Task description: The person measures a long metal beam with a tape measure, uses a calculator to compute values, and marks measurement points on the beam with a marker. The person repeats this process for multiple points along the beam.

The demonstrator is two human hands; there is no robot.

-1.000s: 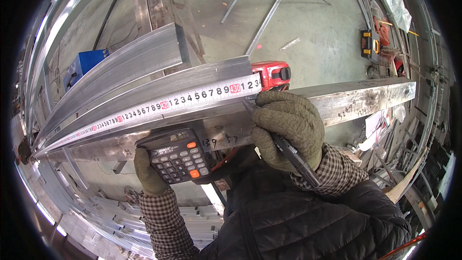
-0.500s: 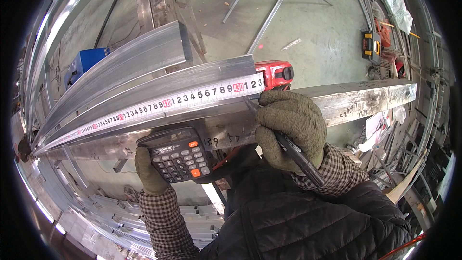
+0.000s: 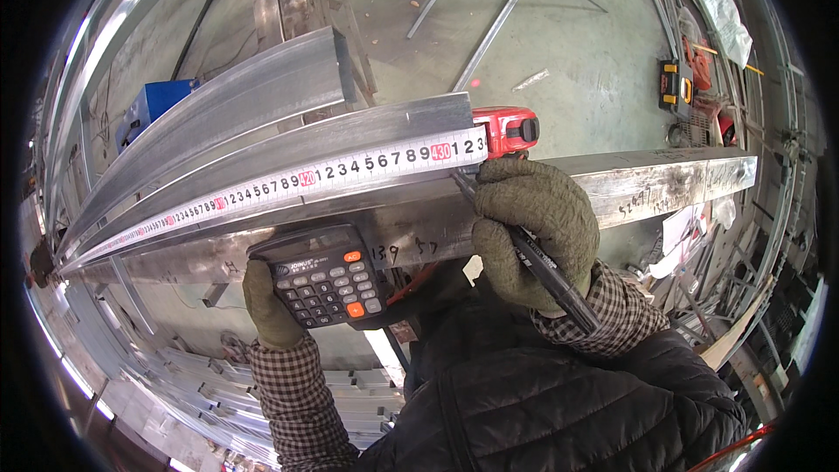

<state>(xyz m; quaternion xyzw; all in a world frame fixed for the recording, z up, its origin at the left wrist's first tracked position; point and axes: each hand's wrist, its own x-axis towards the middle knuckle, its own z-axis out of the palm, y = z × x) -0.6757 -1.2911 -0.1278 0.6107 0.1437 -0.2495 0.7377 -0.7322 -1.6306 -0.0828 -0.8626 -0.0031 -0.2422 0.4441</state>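
Note:
My left hand (image 3: 272, 308), in a green glove, grips a black calculator (image 3: 316, 289) by its left edge, keys facing up. My right hand (image 3: 540, 232), gloved alike, is closed round a black marker pen (image 3: 552, 275) held at a slant. The pen's far tip is just below the tape, at the lower edge of a metal channel (image 3: 384, 122). A long white tape blade (image 3: 350, 166) lies along that channel. It comes out of a red tape measure case (image 3: 509, 130) at the channel's right end, beyond my right hand.
A steel beam (image 3: 664, 185) with handwritten marks runs across beneath my hands. Another wide channel (image 3: 253, 87) lies farther off, near a blue box (image 3: 157, 109). Thin metal bars (image 3: 502, 22) rest on the floor. At right sits a black-and-yellow toolbox (image 3: 675, 86).
The near channel, tape and red case appear slightly farther right and up. My right hand with the marker pen has shifted a little right. The calculator stays in my left hand.

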